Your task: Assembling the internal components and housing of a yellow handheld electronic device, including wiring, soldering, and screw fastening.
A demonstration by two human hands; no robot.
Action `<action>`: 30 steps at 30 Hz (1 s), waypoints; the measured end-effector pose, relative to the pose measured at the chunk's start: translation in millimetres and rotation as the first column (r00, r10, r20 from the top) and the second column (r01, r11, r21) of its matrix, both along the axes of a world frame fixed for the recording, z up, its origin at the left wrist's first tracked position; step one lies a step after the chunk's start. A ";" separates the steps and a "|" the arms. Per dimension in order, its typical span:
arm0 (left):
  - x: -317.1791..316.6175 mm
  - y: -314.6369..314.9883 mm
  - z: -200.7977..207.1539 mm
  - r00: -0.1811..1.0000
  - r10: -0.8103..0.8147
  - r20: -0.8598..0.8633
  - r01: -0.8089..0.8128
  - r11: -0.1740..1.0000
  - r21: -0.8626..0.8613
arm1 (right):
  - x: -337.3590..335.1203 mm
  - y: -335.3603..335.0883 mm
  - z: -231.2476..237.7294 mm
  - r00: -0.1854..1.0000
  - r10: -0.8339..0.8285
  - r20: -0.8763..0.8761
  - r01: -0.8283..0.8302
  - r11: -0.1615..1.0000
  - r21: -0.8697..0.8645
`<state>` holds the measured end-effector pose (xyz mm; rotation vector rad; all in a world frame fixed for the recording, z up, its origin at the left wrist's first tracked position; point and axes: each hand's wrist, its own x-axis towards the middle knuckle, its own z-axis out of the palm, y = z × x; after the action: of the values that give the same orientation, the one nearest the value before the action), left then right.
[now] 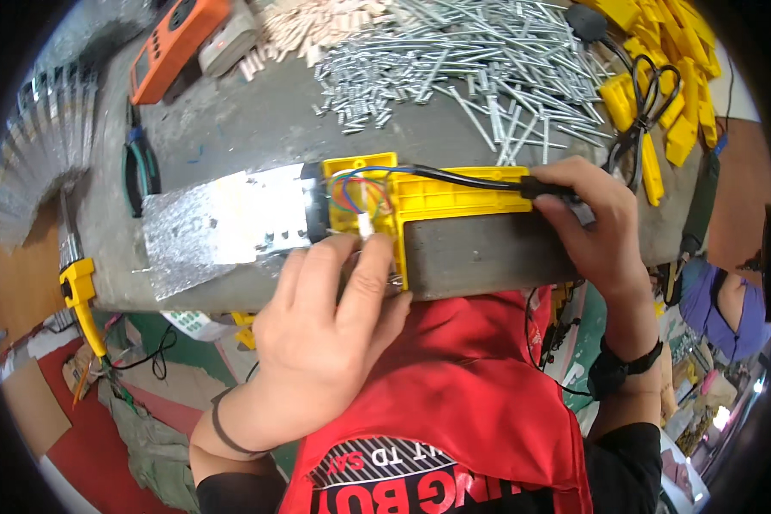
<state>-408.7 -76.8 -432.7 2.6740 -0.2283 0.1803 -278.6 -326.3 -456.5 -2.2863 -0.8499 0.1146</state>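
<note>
An open yellow plastic housing half [468, 195] with a long handle lies near the bench's front edge. Red, blue and green wires [351, 190] curl inside its wide end. There the fingertips of my left hand [325, 300] close around a small white wire connector [366, 226]; the lower fingers cover the housing's near side. My right hand [598, 218] grips the black power cord [535, 187] by its thick sleeve at the handle's end. A flat silvery part [231, 218] in what looks like bubble wrap joins the housing through a black collar [315, 202].
Loose screws [463, 64] and wooden pegs [317, 30] heap along the back. Yellow housing pieces [672, 68] and a coiled black cord [647, 120] lie back right. Pliers [137, 167], an orange meter [176, 47] and a yellow-handled tool [79, 287] are left.
</note>
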 end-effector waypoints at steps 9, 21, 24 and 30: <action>4.7 16.1 -0.1 0.980 -0.199 0.008 0.197 0.975 0.106 | 8.1 -4.1 8.4 0.980 0.164 0.109 -0.159 0.986 -0.059; -13.8 8.7 -3.3 0.994 -0.087 -0.062 0.093 0.991 0.096 | -4.8 3.9 15.3 0.964 0.130 0.230 -0.084 0.976 -0.199; -11.5 10.3 -5.8 0.995 -0.098 -0.035 0.101 0.989 0.107 | -4.4 23.1 45.0 0.960 0.122 0.252 -0.068 0.975 -0.211; -3.9 12.6 -5.5 0.994 -0.107 -0.012 0.108 0.992 0.068 | -1.7 76.6 28.9 0.970 0.232 -0.069 -0.230 0.973 0.035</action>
<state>-412.6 -64.2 -438.2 2.7209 -0.3816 0.1298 -280.3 -249.7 -427.6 -2.1373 -1.0700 0.2873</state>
